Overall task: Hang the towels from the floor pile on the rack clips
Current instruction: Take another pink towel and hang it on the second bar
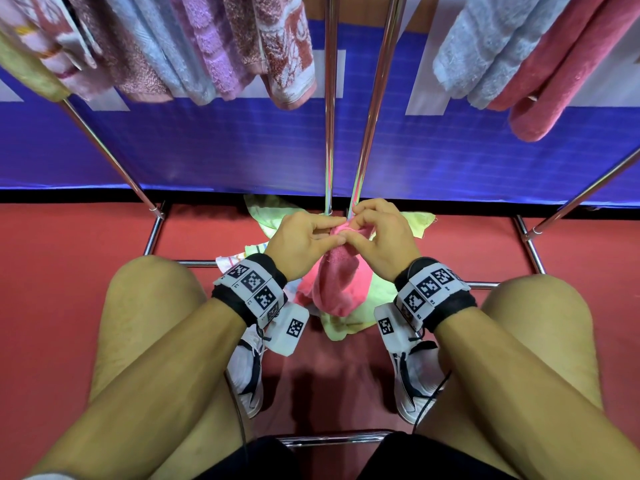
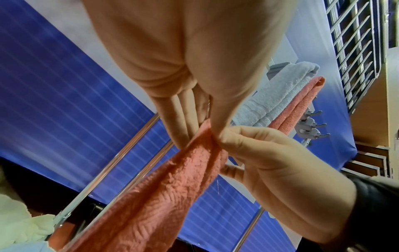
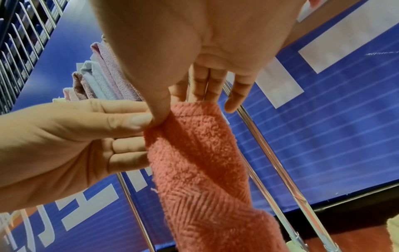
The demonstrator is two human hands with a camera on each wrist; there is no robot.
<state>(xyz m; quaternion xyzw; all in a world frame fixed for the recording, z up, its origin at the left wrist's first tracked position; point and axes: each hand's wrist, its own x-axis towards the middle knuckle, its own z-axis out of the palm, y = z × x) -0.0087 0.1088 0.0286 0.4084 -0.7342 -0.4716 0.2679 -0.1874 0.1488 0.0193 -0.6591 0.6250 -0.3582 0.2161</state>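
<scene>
Bare knees [image 1: 152, 306] nearest; left hand [image 1: 304, 242], right hand [image 1: 379, 237] both pinch nubby pink terry towel [image 1: 337, 278] top edge

The left hand [image 2: 183, 71] and right hand [image 2: 270, 163] pinch the top edge of a coral towel [image 2: 155, 196] together. Beyond the towel, a grey towel [image 2: 278, 95] and another coral towel [image 2: 302, 102] hang beside metal clips [image 2: 311, 126].

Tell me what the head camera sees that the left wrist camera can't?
Only the head view shows the person's knees, white shoes, the red floor and the yellow-green towels piled there. Only the left wrist view shows grey rack clips beside a hung towel. Both show the left hand and right hand pinching the pink towel by its top edge.
</scene>
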